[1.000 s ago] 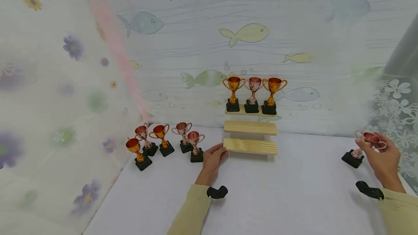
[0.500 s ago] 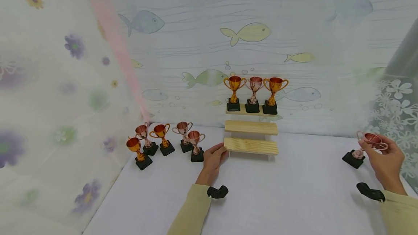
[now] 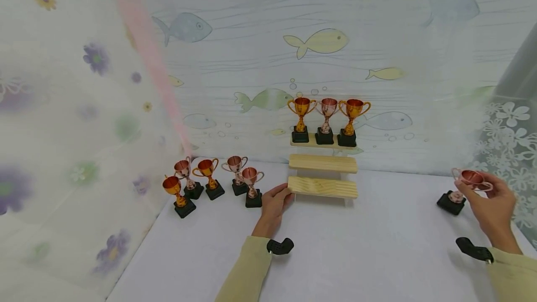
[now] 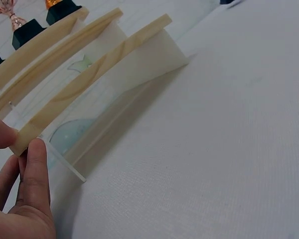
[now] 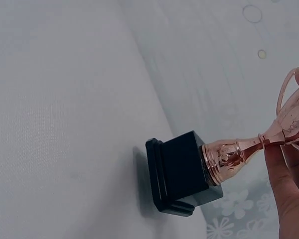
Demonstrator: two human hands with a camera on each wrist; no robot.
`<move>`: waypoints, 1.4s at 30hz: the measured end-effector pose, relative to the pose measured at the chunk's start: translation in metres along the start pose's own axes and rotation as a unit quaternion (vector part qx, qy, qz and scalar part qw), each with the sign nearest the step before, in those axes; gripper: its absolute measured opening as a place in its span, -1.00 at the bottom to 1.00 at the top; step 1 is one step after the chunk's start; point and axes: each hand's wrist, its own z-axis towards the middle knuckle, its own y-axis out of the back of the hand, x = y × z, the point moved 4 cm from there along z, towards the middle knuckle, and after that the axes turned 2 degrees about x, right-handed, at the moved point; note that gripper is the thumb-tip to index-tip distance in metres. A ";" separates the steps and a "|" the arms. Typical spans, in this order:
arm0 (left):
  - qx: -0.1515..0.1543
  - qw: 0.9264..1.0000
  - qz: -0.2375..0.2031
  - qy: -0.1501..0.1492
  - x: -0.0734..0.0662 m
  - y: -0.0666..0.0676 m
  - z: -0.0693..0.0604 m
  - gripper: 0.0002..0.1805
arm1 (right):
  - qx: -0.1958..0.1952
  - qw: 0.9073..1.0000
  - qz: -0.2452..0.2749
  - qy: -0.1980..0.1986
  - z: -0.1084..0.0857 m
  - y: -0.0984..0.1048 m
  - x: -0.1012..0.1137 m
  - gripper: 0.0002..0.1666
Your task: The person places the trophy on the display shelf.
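Nudged slightly toward nine o'clock since the earlier frame, the rose-gold trophy (image 5: 226,160) could slip if the right hand (image 3: 494,204) loosens its grasp on the cup (image 3: 471,179), its black base (image 3: 450,203) at nine o'clock from that grip, three o'clock from the stepped stand (image 3: 323,187) the left hand (image 3: 273,208) pinches.

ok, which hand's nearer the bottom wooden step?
Left. The left hand pinches the left end of the bottom wooden step; the right hand is well off to its right, holding a rose-gold trophy.
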 end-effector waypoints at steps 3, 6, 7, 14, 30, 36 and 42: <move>-0.001 1.000 -0.003 0.005 0.000 0.000 0.000 -0.64 | 0.012 1.000 0.007 0.005 -0.005 -0.002 0.005 -0.44; 0.000 1.000 -0.004 0.009 0.001 0.000 0.001 -0.64 | 0.030 0.999 0.005 0.008 -0.011 -0.004 0.008 -0.42; -0.001 1.000 -0.004 0.011 0.001 0.000 0.000 -0.65 | 0.038 0.999 0.002 0.012 -0.013 -0.005 0.009 -0.41; -0.001 1.000 -0.001 0.006 0.002 0.001 0.001 -0.64 | 0.084 0.994 0.012 0.074 -0.025 -0.014 0.015 -0.40; -0.002 1.000 -0.001 0.008 0.000 -0.001 -0.001 -0.65 | 0.131 0.978 0.050 0.152 -0.055 -0.044 0.045 -0.30; 0.000 1.000 -0.005 0.009 0.000 0.000 0.000 -0.64 | 0.169 0.964 0.059 0.198 -0.065 -0.063 0.068 -0.30; 0.004 1.000 -0.007 0.004 0.001 0.000 0.000 -0.63 | 0.200 0.948 0.091 0.229 -0.074 -0.080 0.092 -0.30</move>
